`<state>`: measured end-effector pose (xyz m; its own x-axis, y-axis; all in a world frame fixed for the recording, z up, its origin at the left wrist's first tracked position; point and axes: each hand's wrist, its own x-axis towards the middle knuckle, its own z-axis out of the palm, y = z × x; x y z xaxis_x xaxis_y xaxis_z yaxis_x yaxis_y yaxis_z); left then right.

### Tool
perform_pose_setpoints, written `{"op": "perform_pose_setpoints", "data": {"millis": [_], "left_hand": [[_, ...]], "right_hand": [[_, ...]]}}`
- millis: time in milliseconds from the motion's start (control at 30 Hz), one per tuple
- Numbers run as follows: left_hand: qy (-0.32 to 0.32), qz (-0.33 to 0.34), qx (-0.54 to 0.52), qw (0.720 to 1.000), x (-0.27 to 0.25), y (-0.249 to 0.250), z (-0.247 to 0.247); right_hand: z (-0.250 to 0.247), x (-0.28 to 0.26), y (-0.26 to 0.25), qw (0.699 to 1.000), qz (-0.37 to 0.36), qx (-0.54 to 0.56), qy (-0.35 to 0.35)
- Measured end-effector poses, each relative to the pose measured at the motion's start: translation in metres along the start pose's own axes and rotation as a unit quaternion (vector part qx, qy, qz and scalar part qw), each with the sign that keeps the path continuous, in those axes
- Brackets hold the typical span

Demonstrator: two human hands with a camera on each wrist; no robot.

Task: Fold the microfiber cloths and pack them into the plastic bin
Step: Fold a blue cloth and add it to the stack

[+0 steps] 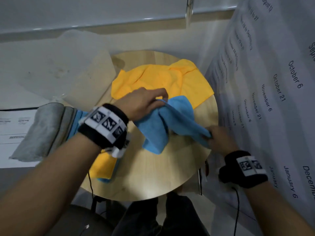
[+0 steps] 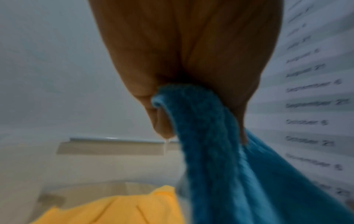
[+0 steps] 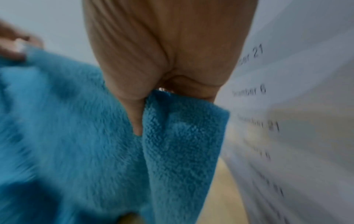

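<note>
A blue microfiber cloth (image 1: 168, 123) hangs crumpled over the round wooden table (image 1: 162, 174). My left hand (image 1: 146, 103) pinches its far edge, seen close in the left wrist view as blue cloth (image 2: 220, 144) squeezed between thumb and fingers. My right hand (image 1: 219, 138) pinches the near right corner; the right wrist view shows the cloth (image 3: 172, 144) gripped there. A rumpled yellow cloth (image 1: 162, 80) lies spread on the far half of the table. The clear plastic bin (image 1: 68, 65) stands at the back left. Folded yellow and blue cloths (image 1: 102, 167) lie under my left forearm.
Folded grey cloths (image 1: 42, 132) are stacked at the left, over printed papers (image 1: 12, 133). A white sheet printed with dates (image 1: 265, 99) covers the wall right of the table. A dark chair seat (image 1: 80, 220) and my legs sit below the table's near edge.
</note>
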<state>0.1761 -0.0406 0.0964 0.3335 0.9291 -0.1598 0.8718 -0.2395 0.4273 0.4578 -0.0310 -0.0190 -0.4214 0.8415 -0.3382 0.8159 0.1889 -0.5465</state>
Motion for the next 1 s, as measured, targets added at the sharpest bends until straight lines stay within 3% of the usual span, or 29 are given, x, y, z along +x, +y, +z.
{"op": "perform_pose_setpoints", "data": {"millis": [67,133,200,300,367,400,433,500,600,700,767,867,933,1000], "left_hand": [[-0.075,-0.042,0.03,0.996,0.015,-0.018,-0.017],[-0.069,-0.047,0.077,0.994,0.029,-0.031,-0.034],[0.03,-0.044,0.089,0.995,0.035,-0.032,-0.057],[0.236,-0.005,0.053,0.97,0.015,-0.018,-0.085],[0.326,0.04,0.03,0.944,-0.015,-0.007,-0.084],[0.336,0.052,0.027,0.94,-0.032,-0.003,-0.074],[0.321,0.055,0.018,0.945,-0.048,-0.003,-0.058],[0.232,0.041,-0.023,0.972,-0.073,-0.011,-0.02],[0.057,0.01,-0.068,0.996,-0.09,-0.032,0.051],[-0.075,-0.054,-0.087,0.992,-0.096,-0.048,0.118],[-0.148,-0.094,-0.065,0.982,-0.102,-0.049,0.145],[-0.272,-0.12,-0.037,0.954,-0.111,-0.037,0.162],[-0.3,-0.101,-0.043,0.947,-0.113,-0.033,0.161],[-0.29,-0.097,-0.074,0.949,-0.105,-0.035,0.15]], "right_hand": [[-0.029,0.012,0.0,0.998,0.025,-0.035,0.046],[-0.056,0.022,-0.009,0.984,0.032,-0.049,0.168],[-0.075,0.027,-0.021,0.945,-0.007,-0.041,0.325],[-0.089,0.012,-0.043,0.854,-0.114,0.007,0.507],[-0.088,-0.009,-0.052,0.807,-0.16,0.023,0.568],[-0.085,-0.02,-0.051,0.799,-0.185,0.026,0.572],[-0.078,-0.029,-0.046,0.804,-0.203,0.022,0.558],[-0.057,-0.04,-0.026,0.851,-0.214,0.006,0.479],[-0.017,-0.041,0.019,0.949,-0.197,-0.01,0.246],[0.014,-0.035,0.043,0.991,-0.116,-0.062,-0.019],[0.022,-0.037,0.047,0.98,-0.04,-0.094,-0.168],[0.017,-0.041,0.047,0.943,0.015,-0.122,-0.309],[0.007,-0.037,0.049,0.93,0.028,-0.1,-0.353],[-0.007,-0.025,0.049,0.932,0.039,-0.069,-0.353]]}}
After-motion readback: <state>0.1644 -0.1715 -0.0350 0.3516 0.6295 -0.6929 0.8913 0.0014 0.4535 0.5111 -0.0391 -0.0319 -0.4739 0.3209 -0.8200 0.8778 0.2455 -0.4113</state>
